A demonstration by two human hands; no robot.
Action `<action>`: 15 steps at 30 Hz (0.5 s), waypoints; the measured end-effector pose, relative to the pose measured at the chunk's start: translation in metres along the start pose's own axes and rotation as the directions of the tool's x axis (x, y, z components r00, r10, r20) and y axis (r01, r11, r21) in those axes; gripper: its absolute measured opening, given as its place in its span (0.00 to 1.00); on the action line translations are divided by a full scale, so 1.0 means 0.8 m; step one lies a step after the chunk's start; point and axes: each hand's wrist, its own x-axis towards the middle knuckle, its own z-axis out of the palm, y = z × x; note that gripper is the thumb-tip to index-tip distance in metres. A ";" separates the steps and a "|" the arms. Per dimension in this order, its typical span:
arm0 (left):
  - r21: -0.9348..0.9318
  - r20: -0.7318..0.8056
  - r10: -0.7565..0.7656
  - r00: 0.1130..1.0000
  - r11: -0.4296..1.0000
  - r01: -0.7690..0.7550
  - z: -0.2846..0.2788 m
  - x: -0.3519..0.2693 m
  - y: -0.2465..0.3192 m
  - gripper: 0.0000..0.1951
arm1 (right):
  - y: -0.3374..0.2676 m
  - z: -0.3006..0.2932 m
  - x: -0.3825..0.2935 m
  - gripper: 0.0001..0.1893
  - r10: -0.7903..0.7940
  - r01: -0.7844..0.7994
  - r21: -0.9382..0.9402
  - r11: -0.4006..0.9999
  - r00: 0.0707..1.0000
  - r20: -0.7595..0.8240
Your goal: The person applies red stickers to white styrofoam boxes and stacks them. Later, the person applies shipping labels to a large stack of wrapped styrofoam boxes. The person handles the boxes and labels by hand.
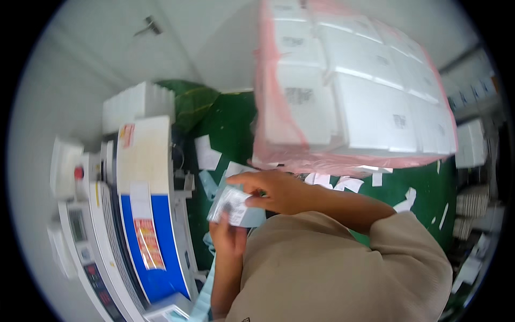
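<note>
My left hand (228, 237) is shut on the lower edge of a small printed label (235, 205), its thumb lying over the white face. Light-blue backing paper (254, 217) shows around the label. From the right, my right hand (277, 191) reaches across it. Its thumb touches the label's right side and its index finger extends over the upper part of the backing; whether these fingers grip it is unclear. A long light-blue strip (204, 296) hangs beside my left forearm. Blur hides the label's print.
White boxes (374, 112), stacked and wrapped in pink film (281, 157), stand ahead to the right. At left are a blue-and-white machine (177, 249) and a white device with a red button (79, 173). Paper scraps (208, 153) litter the green floor (237, 120).
</note>
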 end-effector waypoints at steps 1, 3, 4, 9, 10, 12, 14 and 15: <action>-0.271 0.013 -0.144 0.989 0.952 0.143 0.010 -0.009 0.012 0.25 | 0.009 0.015 -0.011 0.30 -0.027 0.029 -0.056 0.998 0.999 0.037; -0.241 -0.053 -0.130 0.990 0.964 0.114 -0.004 -0.021 0.013 0.25 | -0.010 0.025 -0.028 0.31 0.047 -0.030 -0.126 0.992 0.990 0.133; -0.226 -0.081 -0.126 0.989 0.968 0.105 -0.013 -0.030 0.012 0.25 | -0.016 0.035 -0.031 0.30 0.068 -0.049 -0.143 0.989 0.988 0.135; 0.065 -0.042 -0.019 0.999 0.998 0.022 -0.036 -0.079 0.005 0.23 | -0.027 0.080 -0.065 0.24 -0.054 0.048 -0.118 0.992 0.998 -0.045; 0.074 -0.018 -0.025 1.000 0.997 0.026 -0.041 -0.087 0.002 0.23 | -0.023 0.087 -0.068 0.22 -0.063 0.058 -0.190 0.980 0.998 -0.021; -0.014 0.021 -0.127 0.992 0.992 0.127 -0.061 -0.098 -0.001 0.24 | -0.010 0.095 -0.073 0.18 -0.071 0.074 -0.333 0.940 0.997 0.020; -0.026 0.011 -0.202 0.979 0.979 0.203 -0.063 -0.103 0.004 0.24 | -0.014 0.099 -0.081 0.15 -0.145 0.147 -0.286 0.947 0.989 0.031; 0.039 -0.024 -0.185 0.982 0.982 0.186 -0.067 -0.105 -0.001 0.24 | -0.014 0.102 -0.088 0.13 -0.181 0.185 -0.261 0.948 0.983 0.037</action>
